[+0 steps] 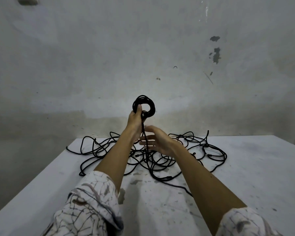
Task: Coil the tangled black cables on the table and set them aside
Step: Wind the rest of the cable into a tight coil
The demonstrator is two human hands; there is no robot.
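The left hand (135,118) is raised and grips a small coil (144,106) of black cable, thumb pressed across its loops, with one strand (144,133) hanging straight down from the fist. Just below it, the right hand (156,140) is spread with fingers straight, holding nothing, the strand passing beside its fingertips. Under both hands the tangle (160,155) lies on the table (245,167).

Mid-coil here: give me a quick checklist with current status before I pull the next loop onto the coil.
1. Left hand grips the coil: ok.
2. Coil loops neat and round: ok.
3. Strand runs from the coil down to the tangle: ok.
4. Right hand has hold of the strand: not ok, fingers straight beside it.
5. Strand free of knots in the tangle: cannot tell.
6. Tangle fully on the table: ok.
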